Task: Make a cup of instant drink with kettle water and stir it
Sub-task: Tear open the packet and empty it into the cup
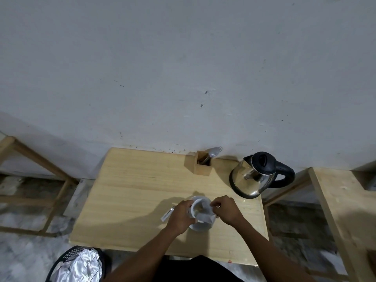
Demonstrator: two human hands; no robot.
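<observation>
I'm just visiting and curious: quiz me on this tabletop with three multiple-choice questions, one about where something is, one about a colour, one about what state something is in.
1. Where does the kettle stand?
A. on the table's far right corner
B. on the floor
C. on the table's near left corner

2. What colour are the kettle's lid and handle?
A. red
B. black
C. white

3. What is happening at the white cup?
A. it lies on its side, untouched
B. the kettle is pouring into it
C. both hands hold a sachet over its mouth

Answers:
1 A, the kettle sits by the wall, right of the wooden utensil holder.
2 B, both are black above a shiny steel body.
3 C, the left hand and right hand meet at the upright cup with the sachet between them.
</observation>
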